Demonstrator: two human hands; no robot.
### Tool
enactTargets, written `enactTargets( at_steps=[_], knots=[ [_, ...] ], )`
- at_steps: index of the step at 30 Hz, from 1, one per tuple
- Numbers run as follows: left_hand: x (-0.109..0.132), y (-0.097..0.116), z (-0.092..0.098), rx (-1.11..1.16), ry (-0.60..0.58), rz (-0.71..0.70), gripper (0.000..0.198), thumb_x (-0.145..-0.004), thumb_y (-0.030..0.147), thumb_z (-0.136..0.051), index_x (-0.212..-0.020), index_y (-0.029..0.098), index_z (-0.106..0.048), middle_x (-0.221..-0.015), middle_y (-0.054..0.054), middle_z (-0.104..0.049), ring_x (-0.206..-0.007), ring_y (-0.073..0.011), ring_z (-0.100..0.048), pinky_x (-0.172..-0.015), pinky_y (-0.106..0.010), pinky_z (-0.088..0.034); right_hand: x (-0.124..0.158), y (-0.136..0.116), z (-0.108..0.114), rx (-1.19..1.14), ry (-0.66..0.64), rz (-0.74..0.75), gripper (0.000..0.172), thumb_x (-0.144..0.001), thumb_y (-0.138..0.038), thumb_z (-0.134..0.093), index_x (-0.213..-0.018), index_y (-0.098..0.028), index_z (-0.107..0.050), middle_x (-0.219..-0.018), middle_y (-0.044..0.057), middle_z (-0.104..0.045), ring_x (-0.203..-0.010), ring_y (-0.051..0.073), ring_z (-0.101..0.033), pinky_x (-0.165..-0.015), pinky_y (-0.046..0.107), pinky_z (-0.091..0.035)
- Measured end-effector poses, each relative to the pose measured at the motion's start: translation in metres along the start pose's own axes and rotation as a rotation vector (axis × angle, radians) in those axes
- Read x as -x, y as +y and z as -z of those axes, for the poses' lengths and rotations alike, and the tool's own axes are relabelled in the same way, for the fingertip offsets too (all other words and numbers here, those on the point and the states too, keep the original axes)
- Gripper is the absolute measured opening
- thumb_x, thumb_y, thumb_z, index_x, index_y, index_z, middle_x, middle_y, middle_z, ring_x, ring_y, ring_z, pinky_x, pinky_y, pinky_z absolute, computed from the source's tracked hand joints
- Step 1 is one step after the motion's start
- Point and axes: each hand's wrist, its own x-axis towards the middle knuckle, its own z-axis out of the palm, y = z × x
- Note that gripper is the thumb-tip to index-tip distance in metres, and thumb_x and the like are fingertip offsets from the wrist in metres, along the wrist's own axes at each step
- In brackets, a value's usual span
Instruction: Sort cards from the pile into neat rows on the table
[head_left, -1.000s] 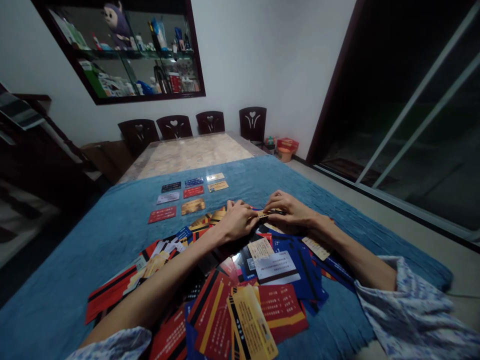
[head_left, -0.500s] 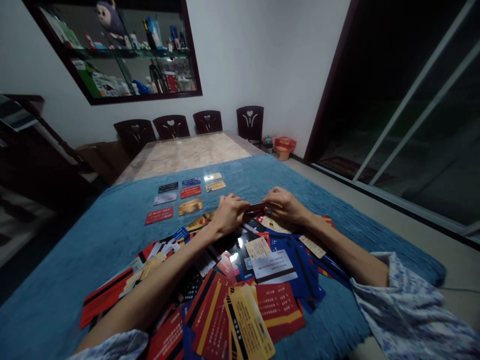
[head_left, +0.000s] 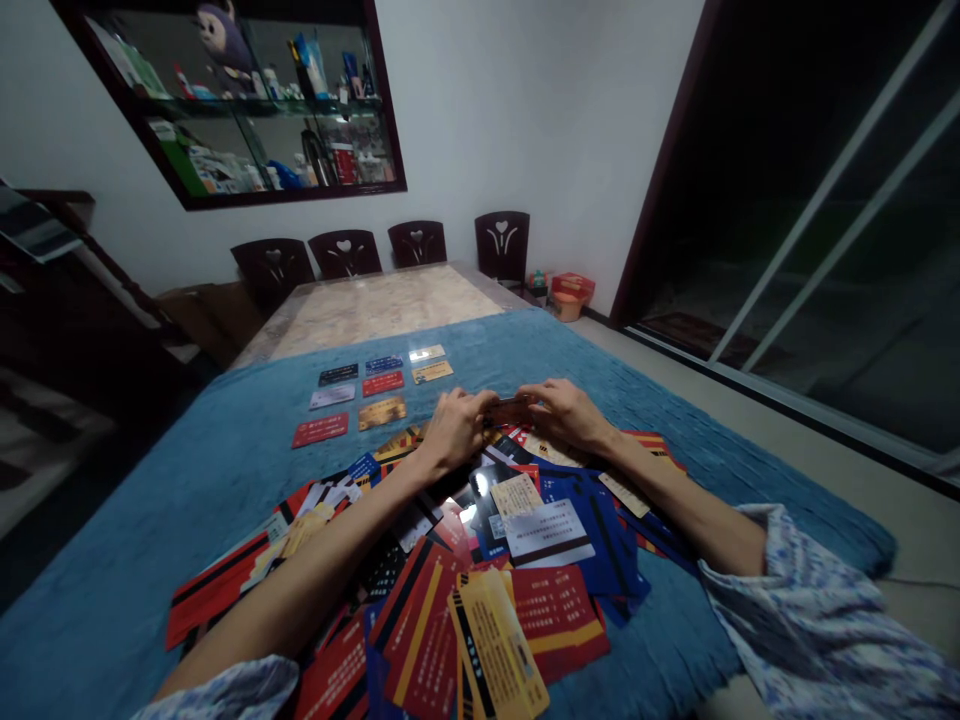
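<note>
Between my left hand (head_left: 454,428) and my right hand (head_left: 564,410) is a dark card (head_left: 510,408), its two ends pinched by my fingers just above the far edge of a large card pile. Red, blue, yellow and silver cards overlap in that pile, with a silver card (head_left: 551,532) and a yellow card (head_left: 501,645) on top. Beyond my left hand, several cards lie in rows, among them a red card (head_left: 320,430), a gold card (head_left: 382,412) and a black card (head_left: 338,375). What is printed on the held card cannot be made out.
A blue cloth (head_left: 187,460) covers the near part of the table, and the bare stone top (head_left: 375,305) shows beyond it. Dark chairs (head_left: 502,248) stand at the far side. Behind them is a wall cabinet (head_left: 289,192). An orange bin (head_left: 568,305) is on the floor.
The card has tilted a little in my fingers and looks darker. My right hand has shifted slightly, its fingers now reaching further over the card.
</note>
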Motion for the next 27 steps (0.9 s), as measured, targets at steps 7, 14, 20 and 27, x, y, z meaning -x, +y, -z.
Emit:
enactTargets(
  at_steps=[7, 14, 20, 27],
  knots=[
    [-0.001, 0.005, 0.002, -0.019, 0.018, 0.072, 0.037, -0.083, 0.008, -0.049, -0.115, 0.02, -0.062, -0.093, -0.007, -0.07, -0.092, -0.0239, -0.06, -0.086, -0.037, -0.044, -0.002, -0.006, -0.002, 0.006, 0.01, 0.043, 0.029, -0.091, -0.022, -0.057, -0.12, -0.022, -0.063, -0.093, 0.008, -0.072, -0.085, 0.023, -0.063, -0.083, 0.035, -0.044],
    [-0.004, -0.004, 0.001, 0.126, 0.126, 0.143, 0.031, -0.081, 0.008, -0.05, -0.106, 0.021, -0.063, -0.086, -0.003, -0.07, -0.085, -0.0212, -0.063, -0.082, -0.034, -0.047, -0.003, -0.006, -0.003, 0.077, 0.058, 0.092, 0.043, -0.084, -0.019, -0.059, -0.127, -0.019, -0.055, -0.108, 0.013, -0.07, -0.098, 0.028, -0.061, -0.088, 0.041, -0.04],
    [-0.005, -0.01, -0.002, 0.179, 0.16, 0.142, 0.029, -0.079, 0.008, -0.053, -0.103, 0.021, -0.063, -0.084, -0.003, -0.07, -0.084, -0.0207, -0.064, -0.08, -0.033, -0.048, -0.007, -0.011, -0.006, 0.168, 0.077, 0.106, 0.045, -0.082, -0.019, -0.059, -0.126, -0.015, -0.053, -0.11, 0.015, -0.067, -0.101, 0.03, -0.058, -0.09, 0.042, -0.037],
    [-0.008, -0.011, -0.003, 0.195, 0.145, 0.135, 0.029, -0.081, 0.01, -0.053, -0.105, 0.021, -0.063, -0.086, -0.003, -0.069, -0.087, -0.0212, -0.062, -0.082, -0.035, -0.049, -0.008, -0.012, -0.006, 0.219, 0.073, 0.091, 0.043, -0.083, -0.021, -0.059, -0.126, -0.017, -0.054, -0.11, 0.015, -0.064, -0.1, 0.03, -0.055, -0.086, 0.041, -0.038]
  ],
)
